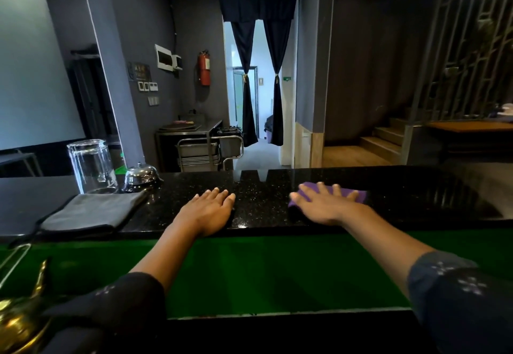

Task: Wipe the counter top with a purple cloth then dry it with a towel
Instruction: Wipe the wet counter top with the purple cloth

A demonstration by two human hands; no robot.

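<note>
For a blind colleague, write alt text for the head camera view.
The right hand presses a purple cloth flat on a black speckled counter top; the left hand rests open beside it. A folded grey towel lies left.

An upturned glass (91,165) and silver bell (141,173) stand together; red extinguisher (204,68) hangs on the wall.

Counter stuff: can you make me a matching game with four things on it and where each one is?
Things:
1. purple cloth
2. grey towel
3. glass
4. bell

Places:
A. upside down, behind the towel
B. under the right hand
C. folded, at the counter's left
D. just right of the glass

Pairs: 1-B, 2-C, 3-A, 4-D
</note>
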